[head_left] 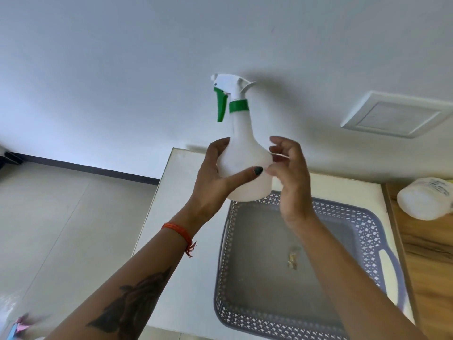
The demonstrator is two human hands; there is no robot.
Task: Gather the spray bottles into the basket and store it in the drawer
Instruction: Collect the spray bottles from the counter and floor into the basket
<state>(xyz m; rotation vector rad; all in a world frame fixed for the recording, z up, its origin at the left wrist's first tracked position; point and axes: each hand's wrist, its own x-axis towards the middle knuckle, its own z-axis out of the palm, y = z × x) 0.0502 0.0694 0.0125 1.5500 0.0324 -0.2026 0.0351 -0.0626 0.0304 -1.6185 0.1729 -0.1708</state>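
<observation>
A white translucent spray bottle point(241, 153) with a green trigger and green collar is held upright in the air, above the far edge of a grey-blue perforated basket point(367, 239). My left hand point(215, 177) grips the bottle's round body, thumb across its front. My right hand point(291, 173) is at the bottle's right side, fingers curled and apart, fingertips touching or nearly touching it. The basket sits on a white cabinet top point(181, 217) and holds only a small scrap on its floor.
A second white plastic bottle point(426, 200) lies on its side on a wooden surface point(431, 266) right of the cabinet. A white wall with a square cover plate point(394, 115) is behind. Pale tiled floor point(61, 217) lies to the left.
</observation>
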